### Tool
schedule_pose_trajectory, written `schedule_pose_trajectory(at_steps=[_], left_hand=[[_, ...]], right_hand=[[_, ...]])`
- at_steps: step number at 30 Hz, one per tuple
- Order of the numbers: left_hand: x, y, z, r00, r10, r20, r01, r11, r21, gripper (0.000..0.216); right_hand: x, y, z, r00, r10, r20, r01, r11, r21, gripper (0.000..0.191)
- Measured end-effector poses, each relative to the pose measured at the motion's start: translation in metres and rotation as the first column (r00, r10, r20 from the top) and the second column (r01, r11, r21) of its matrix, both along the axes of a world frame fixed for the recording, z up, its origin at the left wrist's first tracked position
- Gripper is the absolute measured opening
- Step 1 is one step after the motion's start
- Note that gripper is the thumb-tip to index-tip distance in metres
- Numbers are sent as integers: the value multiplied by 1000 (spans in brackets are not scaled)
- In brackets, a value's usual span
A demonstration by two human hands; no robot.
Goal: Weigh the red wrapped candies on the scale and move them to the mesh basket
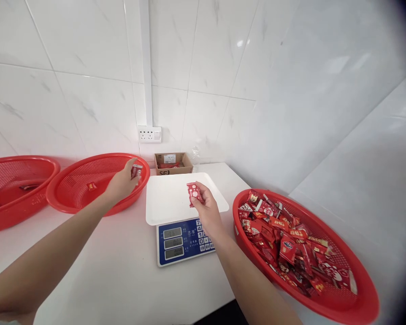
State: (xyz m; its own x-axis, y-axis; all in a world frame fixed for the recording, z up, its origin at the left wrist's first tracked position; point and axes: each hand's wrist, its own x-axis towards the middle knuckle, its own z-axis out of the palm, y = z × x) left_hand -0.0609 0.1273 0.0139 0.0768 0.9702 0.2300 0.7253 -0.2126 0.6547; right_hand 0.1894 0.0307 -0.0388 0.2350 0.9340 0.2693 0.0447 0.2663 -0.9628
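Observation:
My right hand pinches a small red candy packet with white patterns, held above the white pan of a blue digital scale. Over the right rim of the middle red basket, my left hand has another red and white packet between thumb and fingers. A lone small red packet lies in that basket. To the right, a large red basket is heaped with mixed red-wrapped packets.
At far left stands another red basket with a few dark items. Behind the scale, a cardboard box holds red packets, with a clear plastic item beside it. A wall socket sits above the table.

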Motion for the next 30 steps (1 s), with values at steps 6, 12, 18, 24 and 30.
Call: schedule_pose_trajectory(at_steps=[6, 12, 18, 24, 30], left_hand=[[6, -7, -6, 988, -151, -7, 151, 987, -54, 39], [75, -57, -5, 807, -500, 314, 551, 829, -96, 37], [93, -88, 10, 653, -490, 577, 575, 817, 43, 35], [93, -120, 29, 507, -545, 668, 677, 731, 83, 39], [92, -135, 31, 460, -609, 647, 662, 720, 208, 43]], right_hand=[[-5, 0, -1, 997, 58, -49, -58, 998, -3, 64], [-17, -16, 6, 981, 191, -20, -190, 981, 29, 72], [-5, -45, 31, 985, 173, 24, -173, 985, 0, 40], [0, -81, 59, 968, 215, 126, -225, 972, 73, 48], [-1, -100, 71, 964, 201, 174, -235, 949, 211, 48]])
